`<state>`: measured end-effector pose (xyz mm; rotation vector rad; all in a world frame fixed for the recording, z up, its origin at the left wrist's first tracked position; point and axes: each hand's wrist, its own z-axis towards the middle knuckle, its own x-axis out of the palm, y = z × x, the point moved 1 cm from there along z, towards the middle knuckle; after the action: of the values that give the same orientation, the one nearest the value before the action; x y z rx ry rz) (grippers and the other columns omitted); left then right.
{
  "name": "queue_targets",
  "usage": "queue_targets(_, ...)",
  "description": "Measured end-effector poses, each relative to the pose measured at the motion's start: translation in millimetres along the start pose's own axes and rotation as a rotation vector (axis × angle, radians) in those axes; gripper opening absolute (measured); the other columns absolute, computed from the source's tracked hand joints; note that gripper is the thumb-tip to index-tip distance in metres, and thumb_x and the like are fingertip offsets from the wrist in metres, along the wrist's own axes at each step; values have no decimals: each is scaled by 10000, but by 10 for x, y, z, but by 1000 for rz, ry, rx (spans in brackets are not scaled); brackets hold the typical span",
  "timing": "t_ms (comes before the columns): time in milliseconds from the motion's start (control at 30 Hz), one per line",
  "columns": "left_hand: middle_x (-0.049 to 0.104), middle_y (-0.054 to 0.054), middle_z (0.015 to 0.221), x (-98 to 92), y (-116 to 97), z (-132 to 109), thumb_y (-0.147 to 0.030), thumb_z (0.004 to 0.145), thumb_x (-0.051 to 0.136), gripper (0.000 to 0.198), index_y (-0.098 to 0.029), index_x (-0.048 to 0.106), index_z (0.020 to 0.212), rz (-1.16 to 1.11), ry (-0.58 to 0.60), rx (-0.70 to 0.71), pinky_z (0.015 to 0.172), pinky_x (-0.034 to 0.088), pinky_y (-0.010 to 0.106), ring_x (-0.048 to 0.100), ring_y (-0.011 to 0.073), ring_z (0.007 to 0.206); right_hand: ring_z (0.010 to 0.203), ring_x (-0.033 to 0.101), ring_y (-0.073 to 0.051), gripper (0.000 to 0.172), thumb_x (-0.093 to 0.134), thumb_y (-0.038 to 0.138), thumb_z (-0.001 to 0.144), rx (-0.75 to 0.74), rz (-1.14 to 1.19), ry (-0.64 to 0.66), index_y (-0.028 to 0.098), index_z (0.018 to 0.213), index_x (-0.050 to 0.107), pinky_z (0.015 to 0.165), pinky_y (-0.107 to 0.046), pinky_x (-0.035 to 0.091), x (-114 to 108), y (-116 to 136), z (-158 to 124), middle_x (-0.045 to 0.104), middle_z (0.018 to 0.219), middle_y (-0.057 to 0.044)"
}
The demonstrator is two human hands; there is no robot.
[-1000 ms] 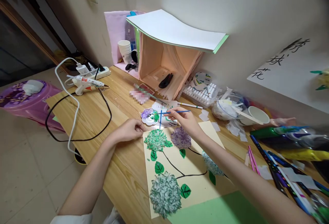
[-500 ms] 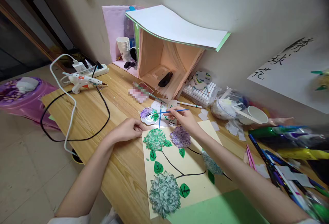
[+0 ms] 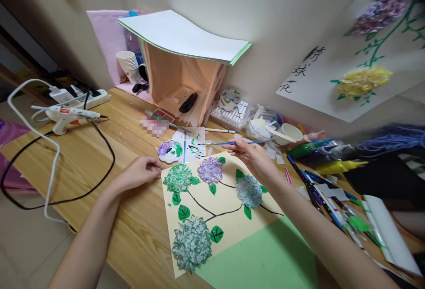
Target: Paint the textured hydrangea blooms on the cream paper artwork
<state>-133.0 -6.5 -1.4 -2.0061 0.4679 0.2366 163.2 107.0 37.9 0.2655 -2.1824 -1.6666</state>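
Observation:
My right hand (image 3: pixel 250 156) pinches a thin blue paintbrush (image 3: pixel 222 143), held nearly level above the top edge of a cream paper (image 3: pixel 226 209). On this paper are crumpled-looking green, purple and bluish flower heads, green leaves and black stems. Fingers curled, my left hand (image 3: pixel 141 171) lies on the table at the paper's upper left corner; whether it grips the edge is hidden. Beyond it sits a flower-shaped palette (image 3: pixel 170 160) with purple and green paint. A paint-marked white sheet (image 3: pixel 199 135) is behind the brush tip, and a second blue brush (image 3: pixel 184 147) lies across it.
A glue gun (image 3: pixel 63 116) with looping cables lies at the left. Behind stands an open peach box (image 3: pixel 166 72) holding a black stapler-like object. Markers (image 3: pixel 229 116), a paper cup (image 3: pixel 289 133), paint bottles and pens crowd the right. Green paper (image 3: pixel 265 253) shows nearest me.
The view has swung right, showing more of the flower picture on the wall. My right hand has moved the brush away from the palette to the right. My left hand stays by the paper's corner.

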Motion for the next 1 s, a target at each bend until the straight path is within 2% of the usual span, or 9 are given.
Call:
queue_targets(67,670,22,737,-11,1,9,-286,628,588,310,-118,662,878,8,5,-17,587,402,231,575,142,642,834,679,-159,268,664,409,762,23,-3,42,175,890,687,805,-289,504,91,-66,57,754,877,-79)
queue_targets(200,642,14,714,-20,3,18,-292,648,586,291,-117,653,871,19,14,-2,595,397,230,561,132,641,738,666,-122,210,610,335,801,70,4,144,162,888,693,743,-256,510,415,-241,262,755,905,-79)
queue_targets(300,583,-11,667,-15,-2,14,-303,650,584,356,-110,639,944,-16,16,11,555,369,220,524,115,598,650,636,-94,200,544,278,833,99,-20,162,150,864,694,649,-220,494,629,-346,384,755,903,-81)
queue_targets(400,550,-23,656,-5,-15,4,-294,646,573,377,-106,622,969,-51,16,31,530,345,214,488,98,566,621,623,-89,206,523,253,835,110,-35,176,141,851,695,595,-204,472,751,-395,441,756,882,-87)
queue_targets(567,549,-23,642,4,-22,-4,-254,614,574,367,-106,616,947,-58,2,29,542,367,218,497,106,585,597,607,-93,188,553,240,812,121,-72,181,130,838,703,570,-206,460,791,-393,446,758,857,-98)
queue_targets(867,567,-19,630,8,-41,-13,-252,597,574,363,-109,635,926,-80,0,27,525,372,215,504,102,561,641,619,-100,178,570,268,808,128,-95,179,140,837,690,610,-210,478,763,-375,433,755,873,-90)
queue_targets(1000,579,-9,638,10,-38,-14,-265,602,582,357,-106,636,917,-74,-8,26,528,381,216,513,107,573,658,614,-101,201,574,302,817,108,-83,172,139,851,687,620,-212,476,701,-281,402,752,894,-93)
